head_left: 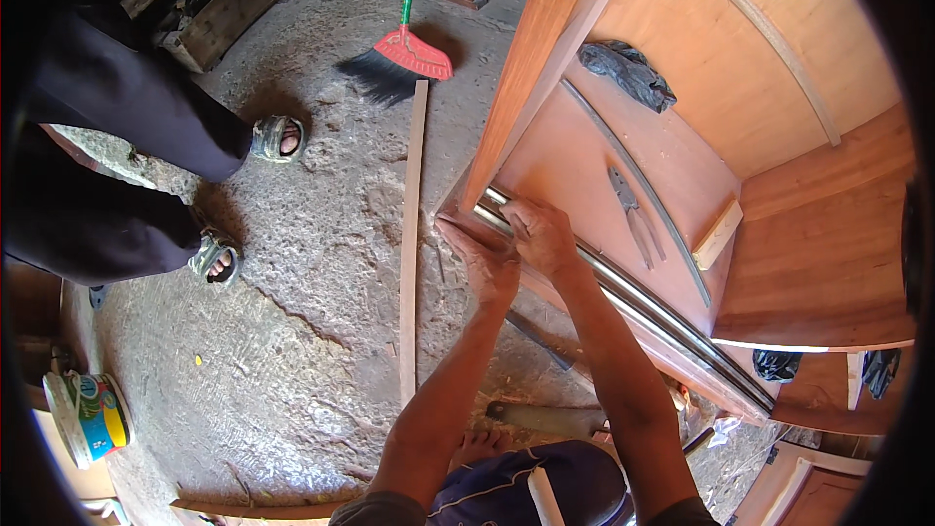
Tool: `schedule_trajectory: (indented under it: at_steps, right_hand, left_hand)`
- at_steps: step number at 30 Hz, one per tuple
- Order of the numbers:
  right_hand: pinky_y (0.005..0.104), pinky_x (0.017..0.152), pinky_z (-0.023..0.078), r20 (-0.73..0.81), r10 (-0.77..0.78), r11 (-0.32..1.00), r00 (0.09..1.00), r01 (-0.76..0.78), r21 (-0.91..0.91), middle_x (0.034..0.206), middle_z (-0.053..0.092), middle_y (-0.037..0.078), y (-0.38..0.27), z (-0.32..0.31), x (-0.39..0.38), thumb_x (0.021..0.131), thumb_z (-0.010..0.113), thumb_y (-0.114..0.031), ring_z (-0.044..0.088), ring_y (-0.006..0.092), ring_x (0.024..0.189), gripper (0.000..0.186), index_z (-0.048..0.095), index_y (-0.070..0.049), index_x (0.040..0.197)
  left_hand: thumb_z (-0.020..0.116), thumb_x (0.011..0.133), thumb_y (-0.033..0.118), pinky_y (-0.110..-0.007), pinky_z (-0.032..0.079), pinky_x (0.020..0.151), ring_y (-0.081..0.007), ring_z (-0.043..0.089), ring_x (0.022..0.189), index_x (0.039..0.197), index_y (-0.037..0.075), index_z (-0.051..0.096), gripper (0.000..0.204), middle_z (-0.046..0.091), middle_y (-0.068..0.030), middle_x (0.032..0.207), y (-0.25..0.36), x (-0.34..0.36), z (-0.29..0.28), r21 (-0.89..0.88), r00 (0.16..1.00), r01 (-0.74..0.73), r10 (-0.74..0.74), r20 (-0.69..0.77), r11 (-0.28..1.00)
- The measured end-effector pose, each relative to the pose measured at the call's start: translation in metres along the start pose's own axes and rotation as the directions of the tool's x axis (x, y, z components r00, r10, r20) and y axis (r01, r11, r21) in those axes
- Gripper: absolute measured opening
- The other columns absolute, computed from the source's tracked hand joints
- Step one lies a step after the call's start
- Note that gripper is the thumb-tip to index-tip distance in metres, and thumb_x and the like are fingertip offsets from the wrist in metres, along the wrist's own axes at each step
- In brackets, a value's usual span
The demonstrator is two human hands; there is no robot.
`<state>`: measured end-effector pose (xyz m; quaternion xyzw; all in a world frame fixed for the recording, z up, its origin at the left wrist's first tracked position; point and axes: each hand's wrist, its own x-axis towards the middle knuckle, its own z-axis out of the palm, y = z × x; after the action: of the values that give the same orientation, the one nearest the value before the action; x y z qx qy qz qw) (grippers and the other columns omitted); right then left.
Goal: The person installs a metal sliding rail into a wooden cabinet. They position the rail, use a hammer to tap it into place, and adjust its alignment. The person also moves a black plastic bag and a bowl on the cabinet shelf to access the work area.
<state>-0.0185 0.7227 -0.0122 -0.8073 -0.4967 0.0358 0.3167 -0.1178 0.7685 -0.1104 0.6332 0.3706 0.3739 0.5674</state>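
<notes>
My left hand (485, 261) lies with outstretched fingers against the front corner of a wooden cabinet's base board (648, 360). Just to its right, my right hand (542, 236) has its fingers bent and closed on the near pair of shiny metal rails (638, 304), close to the upright post (534, 68). These rails run along the front edge of the cabinet floor. What sits under the right fingertips is hidden. Pliers (635, 214) with grey handles, a long dark curved strip (638, 175) and a small wood block (718, 233) lie inside the cabinet.
A black plastic bag (628, 75) sits in the cabinet. On the concrete floor lie a long wooden strip (413, 244), a red-headed broom (414, 54) and a saw-like blade (545, 417). Another person's sandalled feet (278, 139) stand at left, above a paint bucket (88, 417).
</notes>
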Motion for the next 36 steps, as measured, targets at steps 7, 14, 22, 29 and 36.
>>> schedule_trajectory:
  at_steps: [7,14,22,29,36]
  right_hand:
    - [0.0391,0.077,0.056,0.048,0.028,1.000,0.998,-0.028,0.005,0.100,0.067,0.009,-0.011,-0.008,0.018,0.075,0.066,0.010,0.069,0.0296,0.087,0.045,0.075,-0.012,0.113]
    - [0.0382,0.090,0.060,0.374,-0.072,0.933,0.925,0.194,-0.302,0.114,0.069,0.002,-0.001,-0.028,0.042,0.082,0.070,-0.005,0.069,0.0273,0.107,0.041,0.076,-0.023,0.118]
    - [0.0344,0.095,0.059,0.401,-0.097,0.958,0.911,0.195,-0.211,0.120,0.065,-0.002,0.008,-0.031,0.049,0.077,0.078,-0.010,0.063,0.0218,0.118,0.040,0.074,-0.023,0.114]
    - [0.0349,0.097,0.058,0.397,-0.179,0.858,0.900,0.340,-0.384,0.121,0.065,-0.002,0.020,-0.020,0.041,0.072,0.083,-0.013,0.062,0.0246,0.118,0.053,0.068,-0.022,0.121]
    - [0.0350,0.102,0.056,0.401,-0.131,0.940,0.907,0.242,-0.240,0.124,0.065,-0.001,0.003,-0.035,0.047,0.074,0.079,-0.008,0.062,0.0242,0.118,0.055,0.070,-0.023,0.126]
  left_hand:
    - [0.092,0.074,0.038,-0.055,0.002,0.129,-0.0493,-0.006,0.157,0.158,-0.011,-0.018,0.147,-0.007,-0.0358,0.167,-0.011,0.002,0.009,-0.145,0.999,-0.031,0.028,-0.025,0.989]
    - [0.093,0.076,0.038,-0.054,0.000,0.129,-0.0474,-0.006,0.158,0.158,-0.009,-0.018,0.146,-0.007,-0.0345,0.167,-0.007,0.000,0.010,-0.176,1.000,0.004,-0.004,0.000,0.984]
    - [0.086,0.084,0.007,-0.047,0.007,0.128,-0.0319,0.002,0.157,0.159,0.001,-0.025,0.135,-0.004,-0.0211,0.170,0.001,-0.002,0.010,-0.062,0.999,0.041,-0.040,0.018,0.997]
    - [0.084,0.085,0.004,-0.047,0.008,0.128,-0.0315,0.003,0.157,0.158,0.002,-0.030,0.135,-0.005,-0.0193,0.170,0.005,-0.001,0.005,-0.125,0.995,0.077,-0.068,0.073,0.989]
    - [0.085,0.085,0.006,-0.048,0.009,0.128,-0.0310,0.006,0.156,0.158,0.003,-0.027,0.134,0.001,-0.0185,0.168,0.019,0.002,-0.002,-0.139,0.996,0.043,-0.032,0.080,0.989]
